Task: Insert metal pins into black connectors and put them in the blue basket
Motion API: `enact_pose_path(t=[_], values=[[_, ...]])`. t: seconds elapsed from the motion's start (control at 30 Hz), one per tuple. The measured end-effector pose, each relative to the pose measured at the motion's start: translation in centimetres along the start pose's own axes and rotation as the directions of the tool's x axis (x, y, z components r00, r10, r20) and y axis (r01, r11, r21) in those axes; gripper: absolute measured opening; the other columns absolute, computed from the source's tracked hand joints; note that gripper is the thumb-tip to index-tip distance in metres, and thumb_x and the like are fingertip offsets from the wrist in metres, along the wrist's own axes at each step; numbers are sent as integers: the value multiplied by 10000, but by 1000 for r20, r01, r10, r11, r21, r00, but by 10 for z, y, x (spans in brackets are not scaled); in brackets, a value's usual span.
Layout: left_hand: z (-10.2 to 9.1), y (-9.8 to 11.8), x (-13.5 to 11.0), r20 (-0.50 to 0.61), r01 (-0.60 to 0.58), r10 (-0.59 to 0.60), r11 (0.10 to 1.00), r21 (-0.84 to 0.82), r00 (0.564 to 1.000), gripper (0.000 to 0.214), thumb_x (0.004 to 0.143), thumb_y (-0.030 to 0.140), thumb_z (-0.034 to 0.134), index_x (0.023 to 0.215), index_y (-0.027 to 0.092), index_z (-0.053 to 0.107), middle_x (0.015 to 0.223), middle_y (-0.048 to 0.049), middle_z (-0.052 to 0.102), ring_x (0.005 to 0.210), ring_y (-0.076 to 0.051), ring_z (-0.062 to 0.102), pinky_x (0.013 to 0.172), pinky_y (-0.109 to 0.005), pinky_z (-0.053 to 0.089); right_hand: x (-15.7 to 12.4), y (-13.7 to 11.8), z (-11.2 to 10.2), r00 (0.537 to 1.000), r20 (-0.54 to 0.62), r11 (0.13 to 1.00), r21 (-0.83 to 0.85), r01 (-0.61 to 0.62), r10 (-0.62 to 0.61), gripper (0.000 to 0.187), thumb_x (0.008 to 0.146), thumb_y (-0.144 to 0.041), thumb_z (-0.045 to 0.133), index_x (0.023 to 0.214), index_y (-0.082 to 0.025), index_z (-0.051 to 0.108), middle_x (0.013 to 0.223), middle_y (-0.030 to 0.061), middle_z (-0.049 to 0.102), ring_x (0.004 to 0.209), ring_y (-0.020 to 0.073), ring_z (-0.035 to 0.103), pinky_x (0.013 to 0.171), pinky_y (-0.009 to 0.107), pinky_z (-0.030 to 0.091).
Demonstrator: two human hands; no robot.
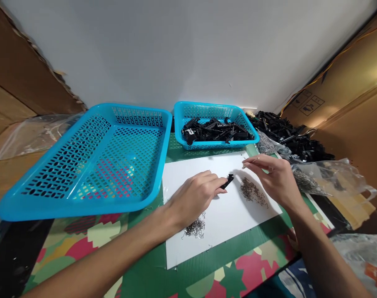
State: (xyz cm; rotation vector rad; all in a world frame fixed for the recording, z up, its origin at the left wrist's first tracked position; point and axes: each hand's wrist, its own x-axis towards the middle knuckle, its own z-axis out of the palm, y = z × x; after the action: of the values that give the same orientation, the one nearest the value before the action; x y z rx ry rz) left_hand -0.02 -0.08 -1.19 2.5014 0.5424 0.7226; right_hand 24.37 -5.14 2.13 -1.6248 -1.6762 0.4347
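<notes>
My left hand [204, 188] is closed around a small black plastic part [228, 181], whose end sticks out past the fingertips above a white sheet [219, 219]. To its right, my right hand [271, 171] is raised with thumb and forefinger pinched together; whatever lies between them is too small to make out. Beneath the right hand is a loose pile of small bent wire pieces [252, 192]. A second pile of wire pieces [195, 228] lies near my left wrist, partly hidden by it.
A large blue basket [165, 165] stands at the left. Behind the sheet, a smaller blue basket [219, 144] holds several black parts [213, 129]. More black parts [288, 132] are heaped at the right, beside plastic bags [334, 176] of metal pieces. Cardboard [356, 103] borders the right side.
</notes>
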Motion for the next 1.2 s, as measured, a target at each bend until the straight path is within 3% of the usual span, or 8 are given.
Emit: enact_pose_path(t=[0.1, 0.17, 0.6, 0.83, 0.93, 1.0, 1.1, 1.2], values=[[0, 0, 0, -1, -16, 16, 1000, 20, 1000, 146, 1028, 105, 631, 1139, 127, 724, 1003, -83, 784, 930, -234, 690, 802, -352, 555, -1, -1, 13, 985, -3, 949, 267, -166, 173, 304, 957, -481, 732, 873, -190, 741, 830, 82, 790, 756, 245, 777, 740, 388, 656], [1, -1, -1, 5, -15, 15, 1000, 20, 1000, 152, 1036, 106, 617, 1144, 133, 720, 1005, -81, 781, 943, -232, 690, 812, -351, 556, -2, 0, 20, 974, 26, 914, 341, -218, 223, 355, 920, -526, 767, 852, -182, 716, 818, 89, 785, 733, 243, 781, 727, 389, 675], [-2, 0, 0, 32, 43, -42, 998, -53, 999, 180, 1042, 99, 596, 1144, 151, 735, 982, -73, 777, 946, -227, 700, 822, -330, 546, -8, -2, 31, 980, -11, 940, 285, -186, 197, 299, 935, -484, 750, 832, -215, 671, 811, 90, 784, 707, 262, 783, 680, 383, 662], [-6, 1, 0, 24, 165, -163, 975, -147, 986, 178, 1039, 168, 631, 1160, 179, 761, 944, -51, 757, 895, -225, 704, 784, -328, 540, -7, -5, 36, 997, 2, 985, 154, -76, 77, 213, 1052, -370, 588, 908, -223, 645, 850, 68, 755, 777, 233, 740, 716, 332, 567], [-7, 2, -3, -76, 196, -222, 946, -260, 972, 239, 1063, 207, 601, 1265, 211, 727, 1079, -57, 774, 1015, -227, 715, 885, -343, 550, -9, -9, 34, 995, -28, 995, 24, 95, -94, 229, 1111, -281, 436, 1081, -233, 658, 960, 72, 716, 876, 223, 693, 788, 339, 529], [-9, 3, -4, -133, 221, -286, 904, -367, 949, 260, 1073, 245, 590, 1311, 231, 694, 1194, -61, 771, 1092, -227, 712, 953, -353, 540, -10, -10, 32, 966, 26, 962, -84, 260, -259, 214, 1100, -263, 474, 1161, -254, 679, 967, 70, 675, 891, 235, 651, 794, 354, 510], [-12, 7, -7, -114, 281, -390, 809, -517, 914, 302, 1092, 361, 552, 1366, 244, 602, 1119, -48, 791, 971, -212, 723, 866, -331, 537, -6, -10, 27, 886, 89, 867, -183, 464, -455, 153, 1064, -233, 569, 1097, -259, 715, 871, 48, 637, 808, 231, 590, 729, 353, 470], [-16, 12, -9, -94, 330, -454, 760, -560, 886, 461, 1086, 485, 526, 1474, 245, 464, 1161, -72, 777, 896, -202, 690, 811, -320, 514, 16, -8, 18, 847, 13, 825, -220, 521, -532, 152, 1059, -226, 581, 1052, -236, 732, 822, 39, 622, 771, 221, 564, 705, 346, 449]])
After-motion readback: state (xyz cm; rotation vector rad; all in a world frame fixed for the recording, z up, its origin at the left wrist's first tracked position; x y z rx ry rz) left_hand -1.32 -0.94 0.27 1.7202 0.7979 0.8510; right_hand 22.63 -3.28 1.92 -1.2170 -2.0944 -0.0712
